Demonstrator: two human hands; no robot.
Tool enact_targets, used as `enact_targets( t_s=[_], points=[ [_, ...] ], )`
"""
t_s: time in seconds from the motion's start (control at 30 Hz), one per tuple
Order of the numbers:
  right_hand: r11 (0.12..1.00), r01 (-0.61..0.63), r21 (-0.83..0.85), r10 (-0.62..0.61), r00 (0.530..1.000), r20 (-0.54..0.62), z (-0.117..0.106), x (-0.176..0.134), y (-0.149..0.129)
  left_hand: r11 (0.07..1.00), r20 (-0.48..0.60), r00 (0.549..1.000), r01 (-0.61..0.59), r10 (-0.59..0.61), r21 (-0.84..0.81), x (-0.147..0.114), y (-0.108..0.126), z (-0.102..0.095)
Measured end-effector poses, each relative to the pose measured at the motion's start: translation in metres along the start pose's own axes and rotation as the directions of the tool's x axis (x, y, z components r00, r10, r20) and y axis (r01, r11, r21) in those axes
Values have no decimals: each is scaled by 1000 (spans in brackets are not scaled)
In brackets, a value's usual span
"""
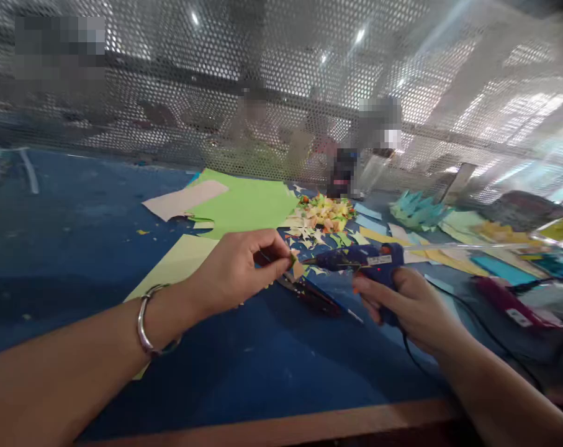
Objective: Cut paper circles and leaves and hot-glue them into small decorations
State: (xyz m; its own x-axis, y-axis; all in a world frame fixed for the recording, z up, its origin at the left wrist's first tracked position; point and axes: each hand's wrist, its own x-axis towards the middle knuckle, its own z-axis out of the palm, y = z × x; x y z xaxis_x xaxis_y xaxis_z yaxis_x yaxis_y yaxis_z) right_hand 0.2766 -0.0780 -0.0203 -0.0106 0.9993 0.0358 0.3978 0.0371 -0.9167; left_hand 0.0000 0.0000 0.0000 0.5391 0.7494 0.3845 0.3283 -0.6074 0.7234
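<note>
My left hand (253,264), with a metal bangle on its wrist, pinches a small paper flower (297,267) in peach and green. Wrapped round the handle of a dark blue hot glue gun (355,258) is my right hand (409,304). The nozzle points left and meets or nearly meets the flower; I cannot tell if they touch. A clear glue stick (467,247) sticks out of the gun's back. Below the hands lie scissors (304,295), partly hidden, and a thin blue pen-like stick (337,301).
Behind the hands are a green sheet (248,202) and a heap of small paper flowers (325,213). A pale yellow sheet (174,264) lies under my left forearm. Paper strips, a teal paper piece (418,211) and a maroon power strip (514,304) with cords occupy the right. A perforated metal screen (169,93) borders the back.
</note>
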Motion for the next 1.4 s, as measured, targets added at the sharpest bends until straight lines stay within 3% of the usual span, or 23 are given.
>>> enact_targets(
  t_s=[0.13,0.23,0.33,0.53,0.7,0.77,0.83,0.87,0.9,0.97,1.03,1.1,1.2,1.4],
  points=[
    [986,-153,73,158,985,-64,-10,-1,7,999,-215,976,6,-15,-42,4,0,-4],
    [957,-282,69,287,955,-71,-18,1,14,995,-295,956,-35,4,-99,5,-6,-6],
    [934,-359,-1,358,931,-71,-26,4,19,994,-309,951,-46,12,-103,5,-8,-7],
    [890,-407,-208,374,910,-178,-35,15,28,998,-305,951,-66,57,-20,3,-3,-9],
    [783,-410,-468,319,910,-264,-43,21,27,996,-326,941,-90,91,19,4,-6,-10],
    [621,-371,-690,222,928,-299,-42,19,20,995,-325,941,-95,95,16,4,-6,-11],
    [367,-351,-861,18,928,-371,-34,15,8,995,-323,942,-101,96,2,4,-7,-11],
    [297,-322,-899,-99,926,-364,-26,12,1,995,-323,941,-104,97,-5,4,-6,-10],
    [289,-263,-920,-204,922,-328,-16,10,-6,994,-325,941,-107,99,-8,4,-6,-10],
    [385,-55,-921,-347,917,-199,8,8,-20,994,-328,939,-110,103,-2,4,-6,-10],
    [499,263,-826,-404,914,47,34,11,-31,994,-330,938,-109,106,9,4,-6,-11],
    [526,431,-733,-401,886,234,58,17,-38,994,-332,937,-109,108,13,4,-6,-11],
    [483,494,-723,-367,864,345,81,29,-42,993,-338,934,-119,114,6,4,-7,-12],
    [446,461,-767,-268,887,377,93,38,-41,992,-325,940,-121,106,-24,6,-13,-10]
  ],
)
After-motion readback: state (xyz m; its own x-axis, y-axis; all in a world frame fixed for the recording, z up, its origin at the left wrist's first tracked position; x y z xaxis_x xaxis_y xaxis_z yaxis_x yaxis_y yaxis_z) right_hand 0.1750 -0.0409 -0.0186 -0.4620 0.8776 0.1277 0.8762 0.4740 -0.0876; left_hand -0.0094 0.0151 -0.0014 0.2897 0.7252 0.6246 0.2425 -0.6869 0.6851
